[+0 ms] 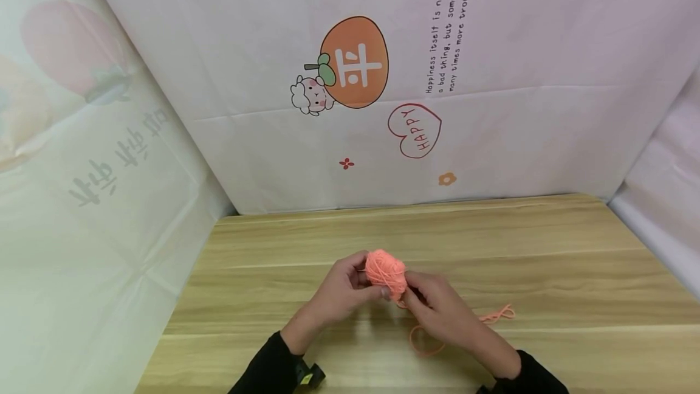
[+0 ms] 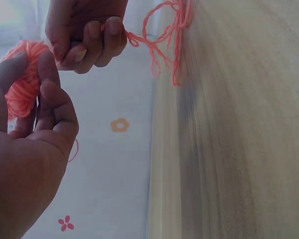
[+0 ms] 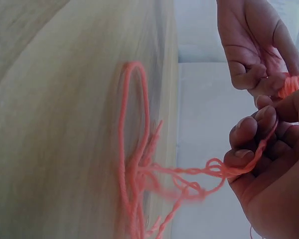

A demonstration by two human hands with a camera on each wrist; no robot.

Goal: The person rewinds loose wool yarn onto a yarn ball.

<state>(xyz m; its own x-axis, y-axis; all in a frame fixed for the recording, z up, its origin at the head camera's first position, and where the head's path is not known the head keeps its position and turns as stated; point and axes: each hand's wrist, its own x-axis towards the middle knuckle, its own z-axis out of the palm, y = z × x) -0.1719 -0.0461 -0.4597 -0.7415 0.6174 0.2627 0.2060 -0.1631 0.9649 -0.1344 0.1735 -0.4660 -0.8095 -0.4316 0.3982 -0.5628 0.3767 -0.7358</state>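
Note:
A ball of coral yarn (image 1: 385, 273) is gripped in my left hand (image 1: 340, 287), thumb on the near side and fingers behind it. My right hand (image 1: 442, 307) is at the ball's right side, its fingers curled round a strand of the yarn. In the right wrist view that yarn strand (image 3: 261, 149) runs across the curled fingers and out below the palm. Loose yarn (image 3: 134, 169) hangs from there in twisted loops down to the tabletop. In the left wrist view the ball (image 2: 25, 82) sits between the left thumb and fingers, close beside the right fingertips.
A loop of yarn (image 1: 426, 342) and a twisted tail (image 1: 499, 314) lie on the wood-grain table (image 1: 262, 297) around the right forearm. Behind the table's far edge rises a printed white cloth (image 1: 246, 157); another cloth (image 1: 71, 248) hangs along the left.

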